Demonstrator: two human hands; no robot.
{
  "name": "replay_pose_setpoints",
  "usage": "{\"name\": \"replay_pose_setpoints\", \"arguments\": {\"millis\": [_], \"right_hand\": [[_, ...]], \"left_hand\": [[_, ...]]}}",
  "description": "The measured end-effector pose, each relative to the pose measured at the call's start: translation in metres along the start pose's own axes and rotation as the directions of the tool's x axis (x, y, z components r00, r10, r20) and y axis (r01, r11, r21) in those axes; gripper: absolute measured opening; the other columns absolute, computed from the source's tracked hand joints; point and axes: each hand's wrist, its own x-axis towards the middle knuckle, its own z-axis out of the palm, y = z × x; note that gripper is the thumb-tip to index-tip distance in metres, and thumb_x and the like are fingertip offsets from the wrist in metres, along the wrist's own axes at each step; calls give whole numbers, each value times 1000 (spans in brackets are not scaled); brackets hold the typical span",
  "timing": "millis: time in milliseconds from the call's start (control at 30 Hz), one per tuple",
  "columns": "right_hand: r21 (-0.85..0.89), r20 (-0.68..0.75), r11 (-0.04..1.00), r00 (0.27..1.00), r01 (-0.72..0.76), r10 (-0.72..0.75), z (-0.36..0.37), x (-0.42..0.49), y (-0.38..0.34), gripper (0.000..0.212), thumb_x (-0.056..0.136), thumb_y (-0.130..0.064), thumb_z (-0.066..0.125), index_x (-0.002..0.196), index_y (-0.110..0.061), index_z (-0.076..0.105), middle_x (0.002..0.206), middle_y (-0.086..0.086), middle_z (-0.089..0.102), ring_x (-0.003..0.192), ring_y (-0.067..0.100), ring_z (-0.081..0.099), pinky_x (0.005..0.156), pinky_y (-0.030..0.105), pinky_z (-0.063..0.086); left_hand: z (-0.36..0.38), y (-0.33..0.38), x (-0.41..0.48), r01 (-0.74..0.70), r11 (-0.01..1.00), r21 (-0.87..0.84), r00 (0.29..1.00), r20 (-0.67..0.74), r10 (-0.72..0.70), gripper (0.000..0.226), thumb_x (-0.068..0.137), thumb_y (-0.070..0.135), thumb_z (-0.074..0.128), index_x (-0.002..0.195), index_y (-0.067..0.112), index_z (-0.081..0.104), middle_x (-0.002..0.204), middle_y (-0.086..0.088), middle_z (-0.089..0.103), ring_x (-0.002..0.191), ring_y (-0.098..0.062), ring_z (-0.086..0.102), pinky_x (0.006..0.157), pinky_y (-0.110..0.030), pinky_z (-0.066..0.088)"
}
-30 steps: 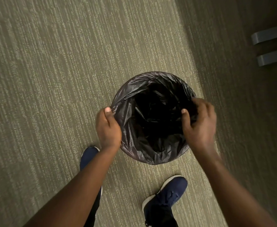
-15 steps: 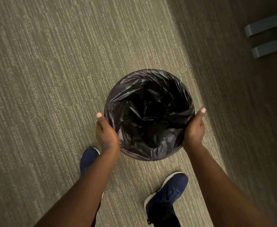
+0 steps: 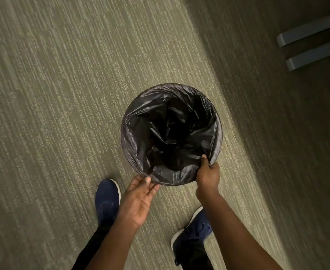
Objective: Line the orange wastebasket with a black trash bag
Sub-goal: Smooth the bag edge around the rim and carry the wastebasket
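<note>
A black trash bag (image 3: pixel 170 133) lines a round wastebasket standing on the carpet; the bag folds over the whole rim, so no orange shows. My right hand (image 3: pixel 208 174) pinches the bag's edge at the near right of the rim, thumb inside. At the near left of the rim, my left hand (image 3: pixel 138 199) is palm up with fingers spread, and its thumb and fingertips touch the bag's folded edge.
Green-grey striped carpet (image 3: pixel 63 114) surrounds the basket. My two blue shoes (image 3: pixel 106 201) (image 3: pixel 193 228) stand just near of it. Two grey bars of furniture (image 3: pixel 314 41) lie at the far right, in a shadowed strip.
Both hands have slid from the basket's left and right sides to its near edge. The right hand now pinches the bag's rim, and the left hand has opened palm up.
</note>
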Motion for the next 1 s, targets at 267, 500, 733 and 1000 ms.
{"name": "replay_pose_setpoints", "arguments": {"millis": [267, 500, 733, 1000], "right_hand": [[147, 75, 987, 996, -58, 47, 24, -22, -21, 31, 97, -25, 57, 122, -7, 56, 116, 17, 68, 105, 37, 67, 93, 58, 55], [255, 196, 945, 968, -203, 154, 14, -59, -43, 24, 99, -15, 56, 120, -4, 56, 113, 22, 69, 91, 33, 71, 55, 33, 59], [26, 140, 999, 989, 46, -49, -35, -78, -106, 74, 86, -65, 62, 117, 3, 62, 106, 18, 72, 95, 32, 71, 75, 39, 60], [-173, -134, 952, 951, 253, -278, -61, -116, -197, 61, 95, -62, 46, 111, -5, 59, 104, 14, 68, 101, 39, 64, 81, 39, 47]], "left_hand": [[42, 8, -10, -3, 1000, -30, 999, 43, 4, 21, 78, 9, 67, 97, 11, 58, 98, -11, 65, 102, -31, 63, 105, -50, 46], [83, 21, -32, -83, 994, 70, 994, -61, 87, 22, 87, 7, 70, 109, 8, 67, 103, -15, 75, 94, -29, 73, 91, -44, 56], [87, 56, -89, -120, 991, 64, 992, -30, 122, 26, 91, -2, 62, 113, 10, 63, 110, -14, 75, 103, -29, 70, 83, -42, 53], [115, 72, -165, -215, 966, 142, 975, 83, 205, 28, 91, -4, 58, 114, 10, 63, 110, -12, 76, 102, -29, 72, 90, -44, 53]]}}
